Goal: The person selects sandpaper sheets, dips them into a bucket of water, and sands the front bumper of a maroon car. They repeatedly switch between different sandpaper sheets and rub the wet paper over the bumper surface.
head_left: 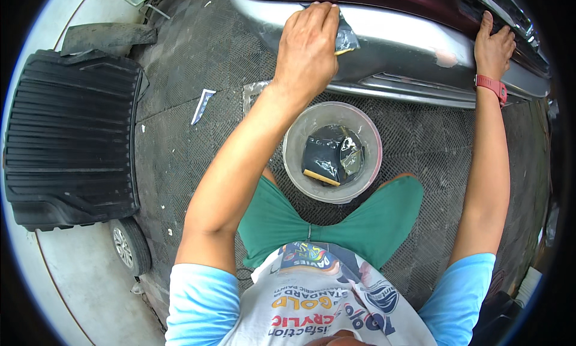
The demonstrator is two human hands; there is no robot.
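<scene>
Grey sandpaper [346,37] under left hand [307,49], on bumper [396,46] running left-right

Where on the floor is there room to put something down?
The dark mat floor is mostly bare between the black ribbed car mat and the left arm, but for a small blue-white scrap. Another free strip lies right of the bucket, under the bumper. It is crowded between the knees, where the bucket sits.
</scene>
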